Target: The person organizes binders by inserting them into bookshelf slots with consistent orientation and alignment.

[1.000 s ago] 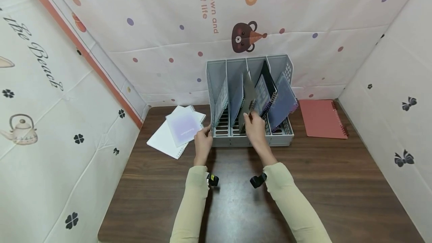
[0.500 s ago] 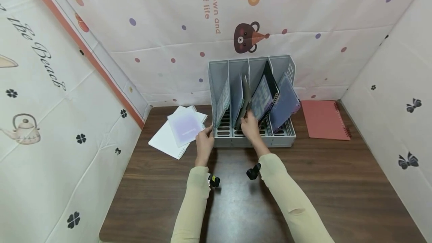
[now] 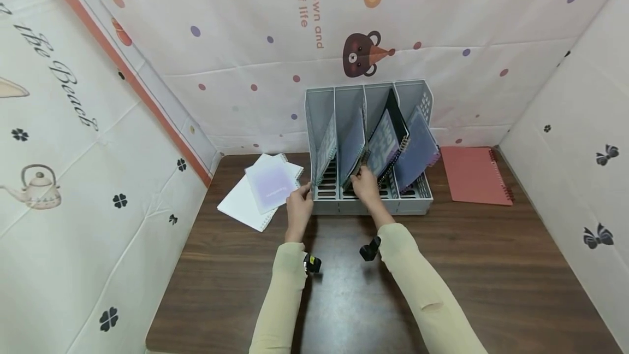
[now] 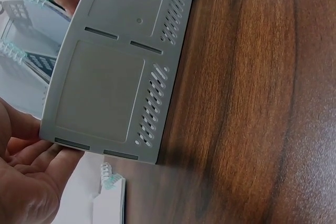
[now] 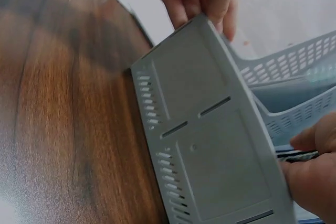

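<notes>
A grey file organizer [image 3: 324,208] with several upright compartments stands against the back wall. My left hand [image 3: 298,209] grips its left front corner, with fingers [image 4: 50,163] curled round the wall in the left wrist view. In the second compartment from the left, my right hand [image 3: 367,186] pinches the lower front edge of a dark spiral notebook [image 5: 300,156]. That notebook leans against a blue-grey notebook [image 3: 352,143], which hides most of it. Beside it in the third compartment lean a patterned notebook [image 3: 383,146] and a black one [image 3: 396,111].
A pale notebook [image 3: 326,146] leans in the leftmost compartment, a blue notebook [image 3: 414,149] in the rightmost. White notebooks [image 3: 241,204] and a lilac one [image 3: 270,183] lie left of the organizer on the wooden table [image 3: 236,277]. A red notebook [image 3: 474,175] lies to its right.
The dark notebook has shifted left, and both it and the blue-grey notebook now lean to the right. My right hand has moved slightly left and lower. The left hand keeps its hold.
</notes>
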`<state>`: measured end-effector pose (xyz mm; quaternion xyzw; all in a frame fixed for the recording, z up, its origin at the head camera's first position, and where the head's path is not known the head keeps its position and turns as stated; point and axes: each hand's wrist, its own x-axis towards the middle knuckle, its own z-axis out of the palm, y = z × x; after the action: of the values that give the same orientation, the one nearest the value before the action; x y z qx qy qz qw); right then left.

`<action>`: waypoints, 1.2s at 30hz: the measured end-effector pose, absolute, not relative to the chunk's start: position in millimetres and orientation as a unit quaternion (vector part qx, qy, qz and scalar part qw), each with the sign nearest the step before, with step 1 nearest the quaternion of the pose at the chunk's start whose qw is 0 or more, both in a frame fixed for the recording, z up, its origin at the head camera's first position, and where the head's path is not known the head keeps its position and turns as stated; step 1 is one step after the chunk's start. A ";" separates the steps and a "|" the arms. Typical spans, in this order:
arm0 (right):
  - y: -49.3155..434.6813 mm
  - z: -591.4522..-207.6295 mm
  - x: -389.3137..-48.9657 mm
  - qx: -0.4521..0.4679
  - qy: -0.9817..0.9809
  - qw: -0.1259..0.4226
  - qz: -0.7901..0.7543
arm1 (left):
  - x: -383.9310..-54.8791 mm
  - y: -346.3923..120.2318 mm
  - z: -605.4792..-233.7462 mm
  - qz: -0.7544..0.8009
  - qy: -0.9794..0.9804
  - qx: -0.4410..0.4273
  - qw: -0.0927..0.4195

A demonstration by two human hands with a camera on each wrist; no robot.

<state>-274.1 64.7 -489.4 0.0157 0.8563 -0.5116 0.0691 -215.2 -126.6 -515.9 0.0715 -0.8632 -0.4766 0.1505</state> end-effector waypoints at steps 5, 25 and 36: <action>69.5 -476.9 -257.3 0.016 0.834 0.082 -0.545 | -213.7 -128.9 -515.4 -0.489 -0.858 0.062 0.142; 58.5 -481.2 -160.2 -0.110 0.814 0.045 -0.568 | -242.7 -169.3 -552.8 -0.197 -0.978 0.048 0.050; 50.1 -490.3 -151.8 -0.117 0.813 0.050 -0.568 | -219.8 -164.2 -549.1 -0.119 -0.978 0.166 0.041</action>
<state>-151.8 50.1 -490.3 -0.1166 0.8133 -0.5678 0.0502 -219.8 -164.2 -549.1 0.1658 -0.9781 -0.1190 0.0409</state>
